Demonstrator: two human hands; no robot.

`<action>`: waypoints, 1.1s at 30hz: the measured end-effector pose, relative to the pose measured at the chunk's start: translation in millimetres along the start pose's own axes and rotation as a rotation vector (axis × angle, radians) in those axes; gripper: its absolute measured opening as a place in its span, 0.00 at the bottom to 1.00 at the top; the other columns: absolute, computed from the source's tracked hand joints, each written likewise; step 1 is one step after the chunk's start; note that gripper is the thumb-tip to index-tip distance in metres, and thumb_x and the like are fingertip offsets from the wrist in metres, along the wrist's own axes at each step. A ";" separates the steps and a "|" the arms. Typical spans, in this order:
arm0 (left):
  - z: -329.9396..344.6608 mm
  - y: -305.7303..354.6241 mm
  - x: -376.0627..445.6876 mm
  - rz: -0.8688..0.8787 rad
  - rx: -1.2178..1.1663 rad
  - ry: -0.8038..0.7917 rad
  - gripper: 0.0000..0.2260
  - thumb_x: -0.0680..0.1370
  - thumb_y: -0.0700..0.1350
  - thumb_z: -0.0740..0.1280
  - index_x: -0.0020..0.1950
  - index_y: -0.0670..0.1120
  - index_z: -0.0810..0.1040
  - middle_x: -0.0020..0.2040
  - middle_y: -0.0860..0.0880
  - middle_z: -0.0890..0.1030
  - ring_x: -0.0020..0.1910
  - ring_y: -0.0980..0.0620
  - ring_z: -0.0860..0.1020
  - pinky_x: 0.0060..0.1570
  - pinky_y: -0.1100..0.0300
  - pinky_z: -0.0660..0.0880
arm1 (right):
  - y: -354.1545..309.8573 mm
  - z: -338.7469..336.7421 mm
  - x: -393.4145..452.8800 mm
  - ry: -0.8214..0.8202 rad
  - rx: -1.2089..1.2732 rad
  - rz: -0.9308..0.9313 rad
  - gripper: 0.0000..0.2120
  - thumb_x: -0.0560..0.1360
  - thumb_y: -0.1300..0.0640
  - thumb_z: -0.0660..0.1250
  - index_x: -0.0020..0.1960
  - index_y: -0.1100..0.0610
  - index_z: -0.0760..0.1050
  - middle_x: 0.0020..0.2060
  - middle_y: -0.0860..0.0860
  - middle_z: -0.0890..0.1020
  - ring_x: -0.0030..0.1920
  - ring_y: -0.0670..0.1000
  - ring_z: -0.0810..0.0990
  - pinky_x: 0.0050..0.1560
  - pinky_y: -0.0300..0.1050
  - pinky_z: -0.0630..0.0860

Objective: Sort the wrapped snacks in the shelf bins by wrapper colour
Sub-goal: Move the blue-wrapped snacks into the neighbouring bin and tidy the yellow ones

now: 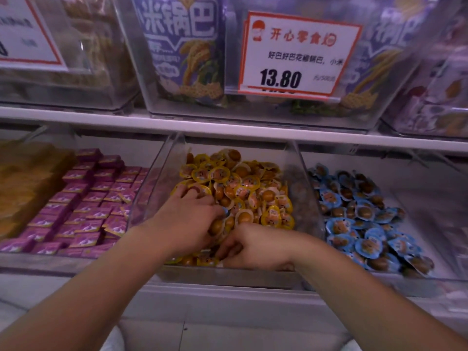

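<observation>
Yellow-wrapped snacks (243, 191) fill the clear middle bin (301, 178) on the lower shelf (228, 295), with one blue-edged wrapper (225, 211) showing just beside the left hand. Left hand (192, 219) lies on the heap, its fingers (186, 192) curled down into the wrappers; whether they grip any one piece cannot be told. Right hand (249, 249) sits at the bin's front edge, fingers bent into the pile and touching the left hand, their hold hidden. Blue-wrapped snacks (362, 224) fill the bin to the right, purple square packets (83, 198) the bin to the left. A price card (297, 54) reading 13.80 hangs on the upper shelf's bin.
</observation>
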State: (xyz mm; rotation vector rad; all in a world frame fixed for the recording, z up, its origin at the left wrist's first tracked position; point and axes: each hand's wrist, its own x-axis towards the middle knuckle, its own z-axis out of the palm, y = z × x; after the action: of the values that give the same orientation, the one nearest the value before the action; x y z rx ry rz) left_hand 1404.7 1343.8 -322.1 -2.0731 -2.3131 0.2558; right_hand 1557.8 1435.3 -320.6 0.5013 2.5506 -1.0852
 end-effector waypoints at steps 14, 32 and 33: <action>12.0 17.0 -0.3 -0.029 -0.304 -0.035 0.30 0.68 0.62 0.69 0.69 0.61 0.67 0.61 0.58 0.79 0.67 0.52 0.71 0.77 0.48 0.45 | 7.4 -15.8 3.9 0.674 0.295 0.150 0.11 0.81 0.60 0.60 0.56 0.50 0.79 0.41 0.54 0.82 0.35 0.54 0.81 0.36 0.43 0.77; -41.5 19.4 -11.3 -0.414 -2.195 0.210 0.16 0.78 0.52 0.66 0.58 0.43 0.80 0.49 0.39 0.81 0.41 0.49 0.79 0.37 0.58 0.77 | -29.2 -6.5 -3.1 0.762 0.301 -0.468 0.18 0.78 0.60 0.68 0.68 0.53 0.75 0.62 0.44 0.81 0.64 0.40 0.76 0.66 0.43 0.73; -44.1 16.2 -13.9 -0.403 -2.192 0.276 0.13 0.79 0.48 0.66 0.58 0.41 0.79 0.47 0.40 0.79 0.36 0.51 0.77 0.27 0.63 0.73 | -29.9 -5.9 -1.5 0.781 0.344 -0.494 0.17 0.79 0.60 0.66 0.67 0.54 0.76 0.61 0.45 0.81 0.64 0.42 0.77 0.66 0.44 0.73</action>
State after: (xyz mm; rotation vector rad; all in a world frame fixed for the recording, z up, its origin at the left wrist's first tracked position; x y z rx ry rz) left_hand 1427.9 1336.3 -279.6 -0.8925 -2.3715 -3.2900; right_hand 1545.2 1419.9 -297.5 0.4448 3.2843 -1.8084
